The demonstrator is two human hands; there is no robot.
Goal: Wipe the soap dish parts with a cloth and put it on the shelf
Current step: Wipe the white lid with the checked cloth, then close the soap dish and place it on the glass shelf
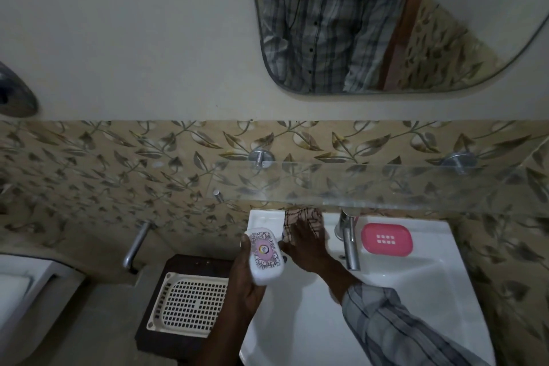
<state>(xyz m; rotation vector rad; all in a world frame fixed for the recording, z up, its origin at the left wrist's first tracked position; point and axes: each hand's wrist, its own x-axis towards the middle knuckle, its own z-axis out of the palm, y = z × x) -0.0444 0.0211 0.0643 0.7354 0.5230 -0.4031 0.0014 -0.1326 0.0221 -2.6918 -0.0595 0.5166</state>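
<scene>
My left hand (245, 279) grips a white soap dish lid (266, 255) with a pink patterned top, held over the left rim of the white sink (416, 291). On the sink's back ledge lies a patterned cloth (303, 217), and my right hand (307, 242) rests flat on it with straight fingers. To the right of the tap, the pink soap dish tray (386, 239) with drain holes lies on the ledge. A glass shelf (386, 184) is fixed to the tiled wall above the sink.
A chrome tap (349, 242) stands between my right hand and the pink tray. A cream perforated basket (190, 303) sits on a dark stand left of the sink. A metal rail (135, 245) sticks out of the wall. A mirror (386, 24) hangs above.
</scene>
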